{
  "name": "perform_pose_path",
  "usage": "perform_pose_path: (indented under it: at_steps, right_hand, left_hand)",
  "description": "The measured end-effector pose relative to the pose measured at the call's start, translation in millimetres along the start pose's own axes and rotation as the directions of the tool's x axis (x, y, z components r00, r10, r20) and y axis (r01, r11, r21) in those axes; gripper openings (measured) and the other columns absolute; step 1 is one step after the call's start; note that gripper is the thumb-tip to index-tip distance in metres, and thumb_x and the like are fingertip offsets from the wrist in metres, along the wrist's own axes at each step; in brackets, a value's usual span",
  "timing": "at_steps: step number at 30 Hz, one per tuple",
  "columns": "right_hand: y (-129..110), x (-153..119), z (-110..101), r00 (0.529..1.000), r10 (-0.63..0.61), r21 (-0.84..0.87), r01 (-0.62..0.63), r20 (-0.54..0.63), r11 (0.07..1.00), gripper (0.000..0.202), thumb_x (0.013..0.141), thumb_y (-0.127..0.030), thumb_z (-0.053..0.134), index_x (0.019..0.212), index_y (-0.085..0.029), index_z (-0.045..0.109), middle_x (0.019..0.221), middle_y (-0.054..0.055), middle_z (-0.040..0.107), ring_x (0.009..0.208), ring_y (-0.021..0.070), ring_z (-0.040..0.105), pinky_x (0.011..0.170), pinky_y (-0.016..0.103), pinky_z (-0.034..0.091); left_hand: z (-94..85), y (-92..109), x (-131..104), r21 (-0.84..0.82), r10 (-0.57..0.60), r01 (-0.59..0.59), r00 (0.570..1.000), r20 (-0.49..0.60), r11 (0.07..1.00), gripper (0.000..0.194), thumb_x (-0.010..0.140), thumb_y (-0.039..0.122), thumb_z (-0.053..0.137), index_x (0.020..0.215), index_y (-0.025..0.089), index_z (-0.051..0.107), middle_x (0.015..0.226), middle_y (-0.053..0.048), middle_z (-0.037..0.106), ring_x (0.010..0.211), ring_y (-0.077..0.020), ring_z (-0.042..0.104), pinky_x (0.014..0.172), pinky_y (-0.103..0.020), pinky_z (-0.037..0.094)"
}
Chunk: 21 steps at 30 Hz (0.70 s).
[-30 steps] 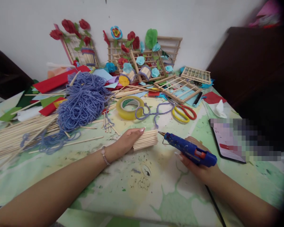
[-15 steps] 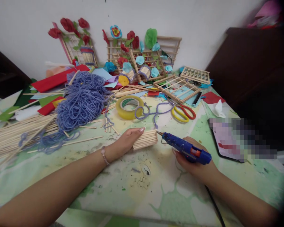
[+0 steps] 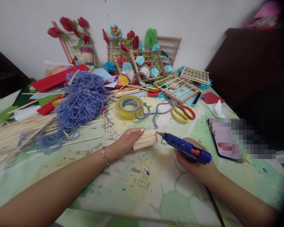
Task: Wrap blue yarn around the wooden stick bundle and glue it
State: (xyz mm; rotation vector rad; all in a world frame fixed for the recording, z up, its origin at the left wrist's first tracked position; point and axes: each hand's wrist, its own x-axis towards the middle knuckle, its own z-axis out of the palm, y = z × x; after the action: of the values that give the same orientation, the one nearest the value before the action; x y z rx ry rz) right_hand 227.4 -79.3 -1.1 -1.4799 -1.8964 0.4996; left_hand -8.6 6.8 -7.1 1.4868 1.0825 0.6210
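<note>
Covering half the stick bundle [image 3: 145,139], left hand [image 3: 124,142].

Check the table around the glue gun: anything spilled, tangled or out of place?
Nothing spilled. The purple yarn lies in a loose tangle over the long sticks, with one strand trailing past the tape roll. The left hand presses the stick bundle; the right hand aims the glue gun at its end.
</note>
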Motion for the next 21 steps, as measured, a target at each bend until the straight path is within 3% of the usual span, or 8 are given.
perform_pose_path:
  at_steps: [6,12,21]
  right_hand:
    - [4.5,-1.1,1.2,1.000,0.025,0.053,-0.026,0.013,0.998,0.019,0.074,-0.012,0.053,0.065,-0.020,0.039,0.062,-0.003,0.043,0.057,0.0113,0.045,0.055,0.025,0.036]
    - [5.4,-2.6,0.2,0.999,-0.037,0.048,0.036,0.023,0.998,0.020,0.071,-0.009,0.052,0.064,-0.020,0.037,0.062,-0.003,0.042,0.058,0.0115,0.044,0.054,0.026,0.035]
    - [2.8,2.6,0.3,0.997,-0.080,0.088,0.081,-0.012,0.993,0.016,0.077,-0.014,0.057,0.069,-0.020,0.045,0.064,-0.002,0.046,0.059,0.0114,0.046,0.057,0.025,0.037]
  left_hand:
    - [-0.3,0.5,-0.3,-0.004,-0.005,0.005,1.000,0.011,1.000,0.049,0.079,0.061,0.045,0.073,0.015,0.059,0.070,-0.002,0.057,0.066,-0.0150,0.051,0.055,-0.022,0.041]
    - [-0.4,-0.5,0.5,0.036,0.010,-0.009,1.000,-0.002,0.999,0.050,0.080,0.060,0.044,0.077,0.015,0.063,0.074,-0.004,0.061,0.071,-0.0166,0.053,0.059,-0.023,0.042]
    - [-0.4,-0.2,-0.6,-0.008,-0.004,0.005,1.000,0.016,1.000,0.048,0.080,0.060,0.046,0.074,0.015,0.060,0.070,-0.002,0.058,0.066,-0.0150,0.051,0.055,-0.022,0.040]
